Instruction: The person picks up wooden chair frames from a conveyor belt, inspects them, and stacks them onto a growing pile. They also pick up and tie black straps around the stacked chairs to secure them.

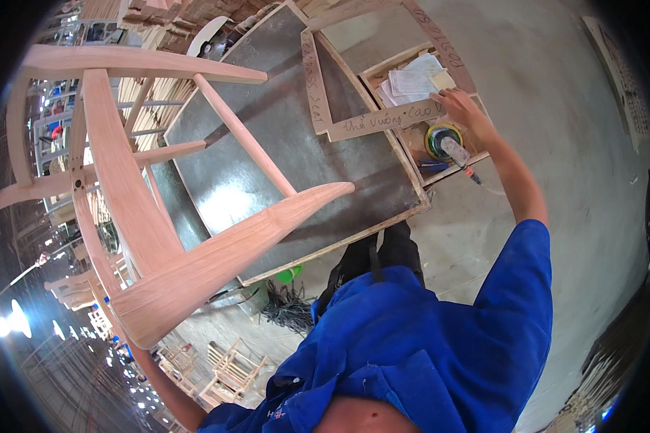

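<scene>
Chair frame (159,216) up off the dark table (282,144), bare pale wood, tipped over with legs pointing toward the far end of the table and long axis running from lower left to upper right. Looks rigid, light enough for one arm, smooth but not slippery; best taken by a rail or leg. Left hand hidden under the frame, grip impossible to judge. Right hand (461,110) loosely open, fingers resting by paper sheets (412,81) in a tray, over a round sander (443,141).
</scene>
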Demonstrator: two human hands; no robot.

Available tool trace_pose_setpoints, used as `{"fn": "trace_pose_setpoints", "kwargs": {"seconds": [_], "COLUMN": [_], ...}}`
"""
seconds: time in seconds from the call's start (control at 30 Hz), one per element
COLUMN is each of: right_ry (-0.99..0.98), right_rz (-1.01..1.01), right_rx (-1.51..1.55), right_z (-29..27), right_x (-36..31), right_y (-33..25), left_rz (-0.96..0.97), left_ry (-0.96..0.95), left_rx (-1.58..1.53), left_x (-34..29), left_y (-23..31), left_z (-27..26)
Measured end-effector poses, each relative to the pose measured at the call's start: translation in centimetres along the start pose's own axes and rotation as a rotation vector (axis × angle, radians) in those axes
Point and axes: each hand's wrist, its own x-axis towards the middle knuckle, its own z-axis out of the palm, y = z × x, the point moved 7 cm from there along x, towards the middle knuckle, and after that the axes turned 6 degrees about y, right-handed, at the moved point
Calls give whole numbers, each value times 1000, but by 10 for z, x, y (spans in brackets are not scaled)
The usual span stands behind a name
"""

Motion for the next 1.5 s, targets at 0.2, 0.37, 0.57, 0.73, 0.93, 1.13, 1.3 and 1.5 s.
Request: {"fn": "trace_pose_setpoints", "kwargs": {"seconds": [0.2, 0.37, 0.57, 0.73, 0.93, 1.13, 1.3, 1.5], "right_ry": [-274, -236, -292, -80, 55, 511, 845, 943], "right_rz": [20, 4, -4, 69, 357, 42, -213, -318], "right_rx": [116, 270, 52, -139, 148, 510, 735, 526], "right_z": [29, 31, 40, 29, -33, -227, -382, -420], "right_x": [13, 14, 10, 18, 27, 58, 45, 59], "right_y": [-3, -26, 8, 27, -41, -205, -313, -407], "left_rz": [-10, 68, 104, 293, 253, 290, -188, -23], "left_ry": [-31, 8, 55, 136, 448, 1175, 1277, 1531], "left_rx": [-217, -228, -234, -248, -232, 214, -114, -260], "left_x": [4, 8, 7, 0, -24, -91, -84, -61], "left_y": [-6, 3, 8, 55, 150, 148, 21, -22], "left_z": [10, 6, 6, -8, -29, -44, -57, -18]}}
